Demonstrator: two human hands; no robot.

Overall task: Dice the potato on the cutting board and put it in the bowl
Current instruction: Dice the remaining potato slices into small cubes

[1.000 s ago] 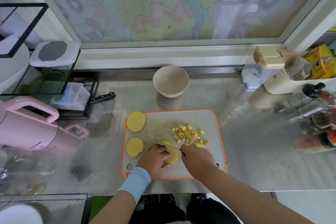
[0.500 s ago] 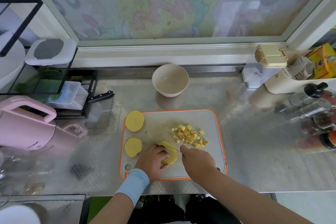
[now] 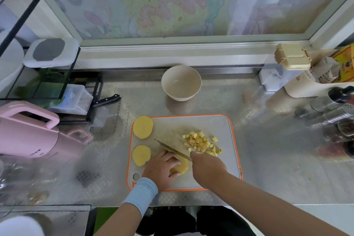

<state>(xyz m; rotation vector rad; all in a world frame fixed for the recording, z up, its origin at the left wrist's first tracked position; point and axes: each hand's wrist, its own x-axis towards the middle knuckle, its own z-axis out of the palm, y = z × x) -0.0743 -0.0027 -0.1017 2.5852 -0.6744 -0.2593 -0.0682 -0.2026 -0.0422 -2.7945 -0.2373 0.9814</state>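
Potato slice [image 3: 182, 166], flat yellow round, pinned under our L hand [image 3: 162, 167] so it won't slip; R hand [image 3: 207, 166] grips thin-bladed knife [image 3: 172, 149].

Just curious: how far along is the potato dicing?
Done: a pile of potato cubes on the cutting board. In hand: the left hand holds a slice while the right hand sets the knife across it. Left: the far slice and near slice are uncut, and the bowl holds no potato.

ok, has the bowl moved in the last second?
No. The bowl sits in the same spot just beyond the far edge of the cutting board, and it is empty.
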